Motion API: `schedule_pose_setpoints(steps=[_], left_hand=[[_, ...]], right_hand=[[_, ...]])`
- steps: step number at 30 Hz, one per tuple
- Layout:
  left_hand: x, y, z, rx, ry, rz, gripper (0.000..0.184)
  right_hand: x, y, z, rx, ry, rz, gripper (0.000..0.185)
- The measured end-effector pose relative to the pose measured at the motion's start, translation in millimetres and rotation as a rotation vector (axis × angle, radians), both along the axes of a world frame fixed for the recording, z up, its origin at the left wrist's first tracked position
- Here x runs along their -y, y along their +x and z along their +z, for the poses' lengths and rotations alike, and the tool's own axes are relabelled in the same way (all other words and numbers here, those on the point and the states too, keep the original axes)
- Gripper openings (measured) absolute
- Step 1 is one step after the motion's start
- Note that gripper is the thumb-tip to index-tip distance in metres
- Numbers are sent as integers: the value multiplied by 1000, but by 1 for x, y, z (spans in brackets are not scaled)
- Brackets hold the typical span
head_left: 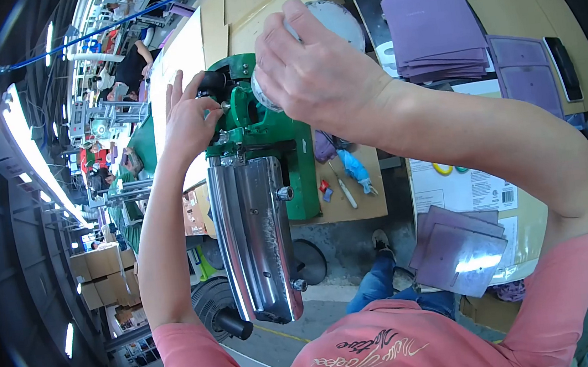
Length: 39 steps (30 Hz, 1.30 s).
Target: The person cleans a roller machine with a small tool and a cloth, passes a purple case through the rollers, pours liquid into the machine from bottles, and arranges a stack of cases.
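Observation:
A green machine (pixel 302 175) with a long shiny metal guard (pixel 255 238) stands before me. My left hand (pixel 190 119) is at the machine's upper left, thumb and index finger pinched at a small metal part (pixel 225 107); its other fingers are raised. My right hand (pixel 306 60) curls round the rim of a white round wheel (pixel 264 93) on the machine's right side. The right palm and fingertips are partly hidden. Behind the right hand lies a pale round disc (pixel 338 25).
Purple sheets (pixel 433 29) are stacked at the upper right, near a phone (pixel 564 69). More purple sheets (pixel 458 248) lie lower right. A blue-wrapped item (pixel 355 170) and a white-handled tool (pixel 345 189) rest on cardboard. People (pixel 130 68) are in the background.

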State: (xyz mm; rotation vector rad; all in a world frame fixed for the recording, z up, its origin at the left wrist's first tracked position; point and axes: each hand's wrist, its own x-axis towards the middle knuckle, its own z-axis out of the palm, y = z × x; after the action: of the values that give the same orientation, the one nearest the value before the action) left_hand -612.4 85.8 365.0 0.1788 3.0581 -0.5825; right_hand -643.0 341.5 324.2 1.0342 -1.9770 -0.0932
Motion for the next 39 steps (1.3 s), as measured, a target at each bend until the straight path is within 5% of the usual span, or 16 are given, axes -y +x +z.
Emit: schedule_pose_setpoints(steps=[39], left_hand=[[-17, -7, 2, 62, -104, 73, 14]], right_hand=[[11, 5, -9, -15, -45, 6, 14]])
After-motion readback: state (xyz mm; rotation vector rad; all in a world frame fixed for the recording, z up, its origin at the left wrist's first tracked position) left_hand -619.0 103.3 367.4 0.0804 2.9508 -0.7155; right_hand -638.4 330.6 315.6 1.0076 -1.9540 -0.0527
